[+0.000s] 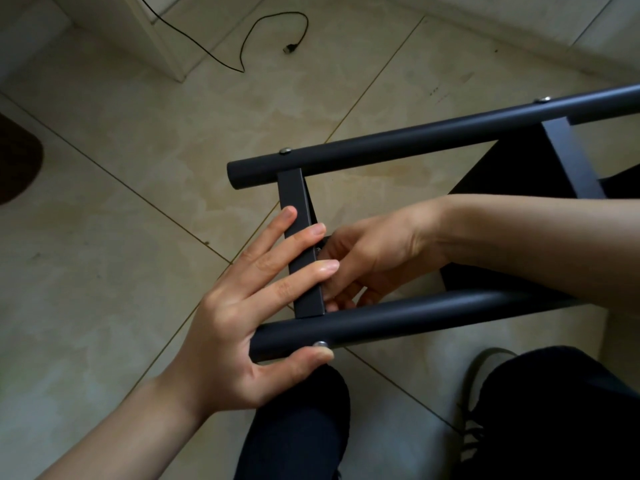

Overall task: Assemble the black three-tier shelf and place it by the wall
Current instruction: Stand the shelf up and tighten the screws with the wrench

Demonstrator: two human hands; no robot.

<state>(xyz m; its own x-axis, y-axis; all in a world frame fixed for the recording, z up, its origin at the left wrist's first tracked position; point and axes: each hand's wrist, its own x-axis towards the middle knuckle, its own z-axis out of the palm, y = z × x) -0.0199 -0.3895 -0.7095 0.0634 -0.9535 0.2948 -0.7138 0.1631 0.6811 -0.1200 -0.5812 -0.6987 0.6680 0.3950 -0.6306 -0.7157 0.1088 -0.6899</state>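
Head view: left hand flat on matte crossbar, right hand prob. pinching.

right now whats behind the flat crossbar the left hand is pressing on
The right hand is curled in behind the flat crossbar, fingertips at a small fitting. The left hand and the bar cover what it pinches. Tiled floor lies beneath.

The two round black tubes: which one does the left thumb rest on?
The nearer tube, closest to the person's knees; the left hand has its thumb beside that tube's screw. The farther tube is untouched.
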